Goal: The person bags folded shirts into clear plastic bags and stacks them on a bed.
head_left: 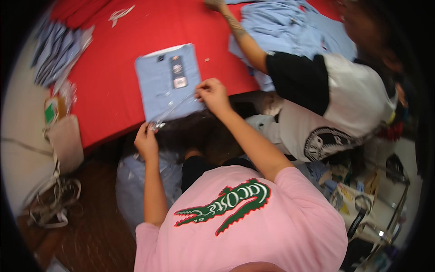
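Observation:
A folded light blue shirt (pixel 156 84) lies on the red-covered table, close to its front edge. On the shirt sits a dark hang tag (pixel 178 70). A clear plastic bag (pixel 172 109) stretches across the shirt's near edge. My left hand (pixel 147 143) pinches one end of the bag just off the table edge. With bent fingers, my right hand (pixel 215 96) grips the bag's other end beside the shirt's near right corner. How far the shirt sits inside the bag, I cannot tell.
Piled blue shirts (pixel 290 27) lie far right, where a co-worker (pixel 317 95) reaches over the red table (pixel 108 86). More folded shirts (pixel 59 50) rest at far left. Coiled cables (pixel 54 204) are on the floor. A filled plastic sack (pixel 131 186) stands below my left arm.

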Tool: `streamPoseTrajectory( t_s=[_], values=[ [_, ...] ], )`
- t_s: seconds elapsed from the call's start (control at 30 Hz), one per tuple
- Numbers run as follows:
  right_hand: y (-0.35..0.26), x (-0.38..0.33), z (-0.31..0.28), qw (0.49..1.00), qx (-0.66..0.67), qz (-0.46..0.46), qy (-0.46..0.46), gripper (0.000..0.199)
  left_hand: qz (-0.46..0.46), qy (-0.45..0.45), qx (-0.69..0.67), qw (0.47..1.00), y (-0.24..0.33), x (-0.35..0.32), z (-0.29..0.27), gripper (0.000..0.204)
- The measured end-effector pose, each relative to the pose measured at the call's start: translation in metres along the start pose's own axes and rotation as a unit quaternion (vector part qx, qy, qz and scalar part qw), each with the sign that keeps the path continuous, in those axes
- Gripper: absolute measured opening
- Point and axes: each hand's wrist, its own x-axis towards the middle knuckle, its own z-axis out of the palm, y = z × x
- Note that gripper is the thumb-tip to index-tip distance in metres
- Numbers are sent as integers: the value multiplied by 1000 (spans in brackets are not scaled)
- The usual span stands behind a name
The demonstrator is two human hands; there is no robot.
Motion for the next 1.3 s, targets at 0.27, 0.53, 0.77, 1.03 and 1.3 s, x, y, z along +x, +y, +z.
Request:
streamPoseTrajectory(
  t_s=[0.27,0.53,0.77,1.03,1.3],
  values=[
    [15,9,25,998,25,59,-15,3,53,46,87,994,15,35,-15,15],
    [28,26,21,995,-54,43,-78,15,30,-109,80,990,25,74,-24,21],
    [28,28,19,994,-63,60,-62,12,72,-64,217,971,38,76,-23,22],
    [18,36,20,996,-39,79,-18,5,193,-4,362,912,26,116,19,14],
    [15,53,6,995,-63,-40,-64,7,340,-19,249,906,34,110,39,36]
  ],
)
